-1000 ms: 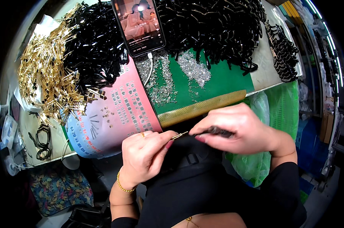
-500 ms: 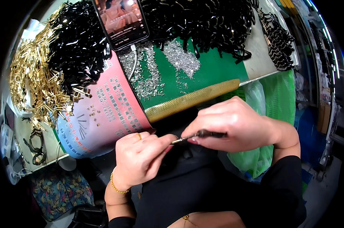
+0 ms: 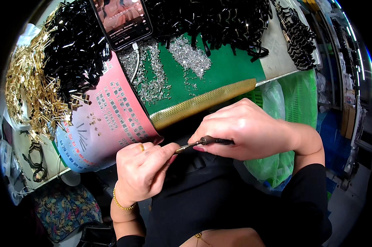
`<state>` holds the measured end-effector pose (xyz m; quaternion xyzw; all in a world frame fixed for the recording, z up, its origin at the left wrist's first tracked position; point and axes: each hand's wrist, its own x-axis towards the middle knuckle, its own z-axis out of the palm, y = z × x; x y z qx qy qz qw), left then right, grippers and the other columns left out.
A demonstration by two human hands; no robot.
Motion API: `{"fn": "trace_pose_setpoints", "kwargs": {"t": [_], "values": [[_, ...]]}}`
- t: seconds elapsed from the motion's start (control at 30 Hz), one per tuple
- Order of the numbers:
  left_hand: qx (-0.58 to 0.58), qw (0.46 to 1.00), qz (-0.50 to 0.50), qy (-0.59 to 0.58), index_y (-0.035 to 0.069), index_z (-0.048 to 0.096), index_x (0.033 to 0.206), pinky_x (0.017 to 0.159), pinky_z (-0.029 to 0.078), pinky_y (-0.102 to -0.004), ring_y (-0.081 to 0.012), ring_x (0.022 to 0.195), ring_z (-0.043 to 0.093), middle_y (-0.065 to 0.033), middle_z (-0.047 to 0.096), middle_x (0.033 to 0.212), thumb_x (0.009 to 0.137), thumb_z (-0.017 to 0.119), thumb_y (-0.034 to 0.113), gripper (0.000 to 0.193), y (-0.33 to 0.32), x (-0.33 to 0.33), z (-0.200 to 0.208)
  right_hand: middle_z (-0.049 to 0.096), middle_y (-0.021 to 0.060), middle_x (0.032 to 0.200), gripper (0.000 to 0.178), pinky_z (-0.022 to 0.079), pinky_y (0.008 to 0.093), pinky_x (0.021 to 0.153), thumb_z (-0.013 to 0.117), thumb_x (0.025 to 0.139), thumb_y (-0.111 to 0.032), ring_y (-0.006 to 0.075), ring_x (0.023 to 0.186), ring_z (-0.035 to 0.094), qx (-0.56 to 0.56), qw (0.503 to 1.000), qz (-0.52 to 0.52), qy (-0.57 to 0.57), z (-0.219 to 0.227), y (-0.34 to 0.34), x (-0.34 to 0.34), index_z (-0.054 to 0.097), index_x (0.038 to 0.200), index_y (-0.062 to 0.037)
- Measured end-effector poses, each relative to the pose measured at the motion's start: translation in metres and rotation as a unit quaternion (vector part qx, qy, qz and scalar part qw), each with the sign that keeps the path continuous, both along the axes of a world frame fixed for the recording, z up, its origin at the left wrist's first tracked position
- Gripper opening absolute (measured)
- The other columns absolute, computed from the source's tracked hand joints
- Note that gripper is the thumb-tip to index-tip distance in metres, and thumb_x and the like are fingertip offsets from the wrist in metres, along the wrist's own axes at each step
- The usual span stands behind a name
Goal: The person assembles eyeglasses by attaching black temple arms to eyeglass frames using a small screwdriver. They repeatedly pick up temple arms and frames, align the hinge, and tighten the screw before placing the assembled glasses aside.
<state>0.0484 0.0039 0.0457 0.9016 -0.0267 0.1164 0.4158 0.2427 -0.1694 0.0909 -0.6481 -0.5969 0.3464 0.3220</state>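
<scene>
My right hand [image 3: 243,129] is closed round the dark handle of a slim screwdriver-like tool [image 3: 208,140]. Its thin metal shaft points left toward my left hand [image 3: 142,168]. Between the thumb and forefinger of that left hand is a small gold-coloured metal piece [image 3: 179,151], mostly covered by the fingers. The tool's tip meets this piece, or comes very close to it; the exact contact is too small to make out. Both hands are held above my lap, in front of the table's near edge.
Piles of gold pieces [image 3: 27,90] and black strips [image 3: 77,45] lie on the table. A phone [image 3: 122,20] with a white cable stands before small silver metal bits [image 3: 190,57] on a green mat [image 3: 175,84]. A gold textured roll [image 3: 206,101] edges the mat. Green bags [image 3: 299,103] hang right.
My hands are slightly farther apart, and more of the tool's shaft shows between them. The whole view has shifted a little, so the table sits further left and up.
</scene>
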Motion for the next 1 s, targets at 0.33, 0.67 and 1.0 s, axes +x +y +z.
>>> {"fn": "trace_pose_setpoints", "kwargs": {"t": [0.33, 0.67, 1.0], "values": [[-0.002, 0.999, -0.027, 0.019, 0.004, 0.07, 0.096, 0.051, 0.042, -0.033, -0.0227, 0.052, 0.056, -0.0055, 0.06, 0.064, 0.08, 0.073, 0.005, 0.016, -0.001, 0.007, -0.001, 0.068, 0.0129, 0.078, 0.017, 0.049, 0.0436, 0.062, 0.071, 0.091, -0.02, 0.0349, 0.074, 0.066, -0.024, 1.0, 0.01, -0.004, -0.008, 0.0, 0.0, 0.066, 0.09, -0.0039], [-0.049, 0.992, 0.054, 0.099, 0.003, 0.067, 0.103, 0.058, 0.048, -0.034, -0.022, 0.06, 0.061, -0.0089, 0.066, 0.075, 0.093, 0.064, 0.003, 0.011, 0.006, -0.011, -0.012, 0.057, 0.0126, 0.09, 0.051, 0.053, 0.0412, 0.063, 0.06, 0.098, -0.046, 0.0331, 0.07, 0.064, -0.13, 0.95, -0.11, -0.261, 0.003, -0.012, 0.023, 0.058, 0.138, -0.0149], [-0.332, 0.914, 0.226, 0.058, -0.002, 0.045, 0.131, 0.058, 0.05, -0.0195, -0.0058, 0.065, 0.056, -0.0168, 0.069, 0.124, 0.107, 0.044, 0.003, 0.024, -0.014, 0.02, -0.017, 0.053, 0.0132, 0.094, 0.054, 0.052, 0.0367, 0.048, 0.065, 0.095, -0.034, 0.0249, 0.062, 0.063, -0.095, 0.91, -0.069, -0.397, -0.026, -0.014, 0.006, 0.049, 0.143, -0.0151]]}}
